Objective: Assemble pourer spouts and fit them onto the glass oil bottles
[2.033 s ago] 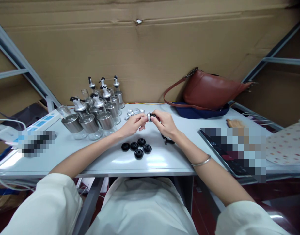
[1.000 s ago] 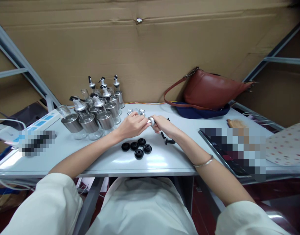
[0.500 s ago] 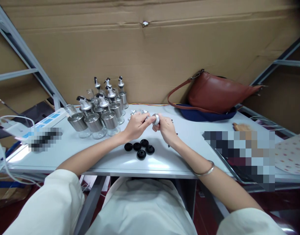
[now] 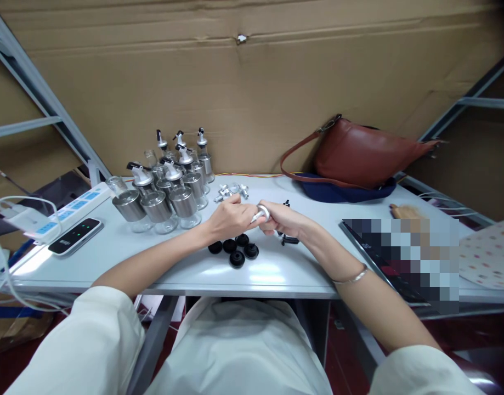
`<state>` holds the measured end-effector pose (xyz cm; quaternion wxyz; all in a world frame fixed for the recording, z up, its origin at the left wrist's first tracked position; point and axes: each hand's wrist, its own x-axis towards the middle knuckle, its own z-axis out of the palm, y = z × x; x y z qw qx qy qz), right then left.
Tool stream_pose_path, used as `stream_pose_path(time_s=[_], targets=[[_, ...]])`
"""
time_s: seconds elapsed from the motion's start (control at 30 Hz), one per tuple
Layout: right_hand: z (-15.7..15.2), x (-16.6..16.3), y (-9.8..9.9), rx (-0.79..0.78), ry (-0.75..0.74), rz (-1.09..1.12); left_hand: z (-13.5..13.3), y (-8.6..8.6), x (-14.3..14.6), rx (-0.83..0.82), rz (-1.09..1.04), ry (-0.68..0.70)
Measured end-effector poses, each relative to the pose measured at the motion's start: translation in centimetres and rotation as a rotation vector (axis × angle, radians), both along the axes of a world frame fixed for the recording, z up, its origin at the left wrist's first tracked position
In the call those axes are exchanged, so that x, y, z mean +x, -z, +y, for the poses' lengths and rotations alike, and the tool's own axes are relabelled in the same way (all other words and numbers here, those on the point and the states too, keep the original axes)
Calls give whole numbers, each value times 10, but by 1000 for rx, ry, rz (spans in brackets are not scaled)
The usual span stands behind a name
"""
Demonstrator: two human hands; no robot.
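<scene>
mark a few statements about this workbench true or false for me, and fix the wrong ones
1. The left hand and right hand meet at a silver pourer part. True.
2. A metal bracelet circles the left arm. False: the bracelet is on the right arm.
3. Five black stoppers lie on the table, nearer the person's body than the hands. True.
4. Every glass bottle has a pourer fitted. False: the front-left glass bottle has an open neck.
5. A white power strip is at the table's left end. True.
6. The shoulder bag is bright yellow. False: the shoulder bag is reddish brown.
</scene>
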<state>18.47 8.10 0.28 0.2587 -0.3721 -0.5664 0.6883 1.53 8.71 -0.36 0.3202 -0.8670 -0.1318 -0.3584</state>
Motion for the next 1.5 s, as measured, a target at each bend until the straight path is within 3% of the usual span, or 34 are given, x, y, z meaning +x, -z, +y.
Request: stream_pose_path(time_s=[0.13, 0.27, 0.47, 0.57, 0.7, 0.83, 1.0, 1.13, 1.3, 1.5], targets=[[2, 4, -1, -76, -91, -40, 2, -13, -5, 45, 168, 33], [1, 2, -1, -190, -147, -31, 6, -21, -10, -120, 300, 72], [-5, -8, -2, -93, 112, 76, 1, -16, -7, -498, 41, -32], [-11, -13, -8, -26, 176, 142, -6, -21, -4, -565, -28, -81], [-17, -19, -12, 147, 384, 169, -9, -24, -2, -589, -114, -98], [-17, -20, -8, 379, 504, 42, -8, -18, -1, -751, -199, -57], [-18, -18, -4, 717, 621, -113, -9, -13, 3, -1123, -377, 91], [-22, -15, -6, 1028, 726, -251, -11, -7, 11, -1509, -497, 284], [-15, -5, -6, 1467, 681, -416, -12, -9, 14, -1956, -535, 415], [1, 3, -1, 1714, 496, -511, 3, -10, 6, -2182, -641, 433]])
